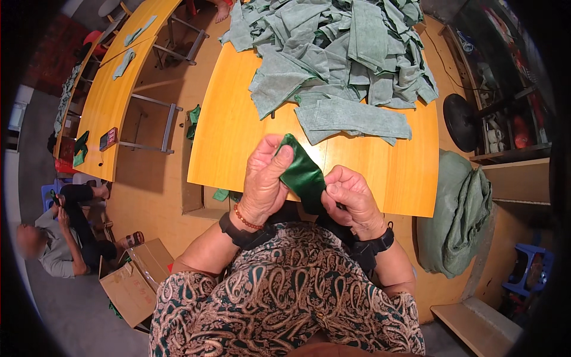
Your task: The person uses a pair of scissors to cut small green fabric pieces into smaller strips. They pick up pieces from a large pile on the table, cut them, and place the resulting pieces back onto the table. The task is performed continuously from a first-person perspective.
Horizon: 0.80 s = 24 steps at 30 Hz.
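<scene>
Glossy green cloth [302, 171] | left hand [267, 172]: thumb and fingers clamped on upper end | right hand [352, 197]: pinching right edge | grey-green pile [339, 56] on table [235, 128] beyond

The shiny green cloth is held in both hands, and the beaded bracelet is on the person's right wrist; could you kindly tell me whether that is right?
Not quite: the head view shows the beaded bracelet on the wrist of the left hand. The rest is correct: that hand and the right hand hold the shiny green cloth.
</scene>
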{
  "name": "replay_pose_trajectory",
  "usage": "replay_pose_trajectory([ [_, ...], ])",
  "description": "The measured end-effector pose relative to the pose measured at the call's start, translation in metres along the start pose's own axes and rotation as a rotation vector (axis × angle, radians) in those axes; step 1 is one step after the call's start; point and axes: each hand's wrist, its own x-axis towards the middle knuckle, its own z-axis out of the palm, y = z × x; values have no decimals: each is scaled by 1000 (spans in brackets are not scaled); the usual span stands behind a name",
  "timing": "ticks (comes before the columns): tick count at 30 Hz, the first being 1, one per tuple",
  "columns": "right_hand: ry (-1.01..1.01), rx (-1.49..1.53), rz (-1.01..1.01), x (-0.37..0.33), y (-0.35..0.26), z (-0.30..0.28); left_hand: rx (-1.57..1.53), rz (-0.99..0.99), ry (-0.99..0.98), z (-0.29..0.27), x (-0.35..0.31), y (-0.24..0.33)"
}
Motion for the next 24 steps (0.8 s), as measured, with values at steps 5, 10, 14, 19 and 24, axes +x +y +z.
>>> replay_pose_trajectory([
  [5, -16, -78, 27, -2, -8, -2, 32, 34, 21, 3, 2, 2],
  [10, -62, -87, 49, 2, -14, -3, 131, 9, -40, 1, -7, 1],
  [14, -43, 30, 37, 9, 1, 9, 187, -43, -54, -2, -13, 2],
  [19, -101, 82, 73, 6, 7, 11, 317, 38, 101, -13, -16, 9],
  [24, -4, -546, 215, -10, -23, 8, 111, 397, 205, -68, -1, 109],
])
